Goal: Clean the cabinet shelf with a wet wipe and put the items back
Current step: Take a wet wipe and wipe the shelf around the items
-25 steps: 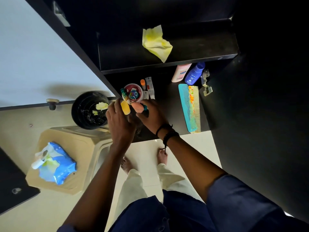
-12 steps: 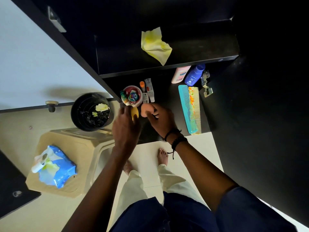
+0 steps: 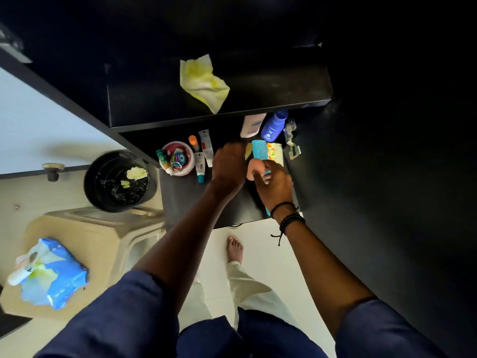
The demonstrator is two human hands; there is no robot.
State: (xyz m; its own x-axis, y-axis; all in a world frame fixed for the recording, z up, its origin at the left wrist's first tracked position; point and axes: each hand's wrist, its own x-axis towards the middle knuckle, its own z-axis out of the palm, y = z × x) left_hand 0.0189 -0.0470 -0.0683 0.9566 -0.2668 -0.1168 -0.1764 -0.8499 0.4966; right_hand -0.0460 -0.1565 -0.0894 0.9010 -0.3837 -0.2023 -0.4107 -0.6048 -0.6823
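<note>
A crumpled yellow wet wipe (image 3: 204, 82) lies on the upper black shelf (image 3: 271, 91). On the lower black shelf (image 3: 185, 197), my left hand (image 3: 228, 164) grips a small yellow sponge (image 3: 248, 150) that peeks out past its knuckles. Just to its right, my right hand (image 3: 273, 184) holds a peach sponge (image 3: 255, 167) over the blue comb (image 3: 268, 152). A red bowl (image 3: 189, 157) of small items and several tubes (image 3: 205, 151) stand left of my hands.
A pink bottle (image 3: 251, 125), a blue lotion bottle (image 3: 273, 126) and a metal hinge (image 3: 291, 143) sit at the back right. A black bin (image 3: 103, 182) with used wipes stands beside a beige stool (image 3: 103, 241) bearing a blue wipes pack (image 3: 51, 272).
Both hands moved right along the lower shelf, from beside the red bowl to the comb, carrying the yellow and peach sponges.
</note>
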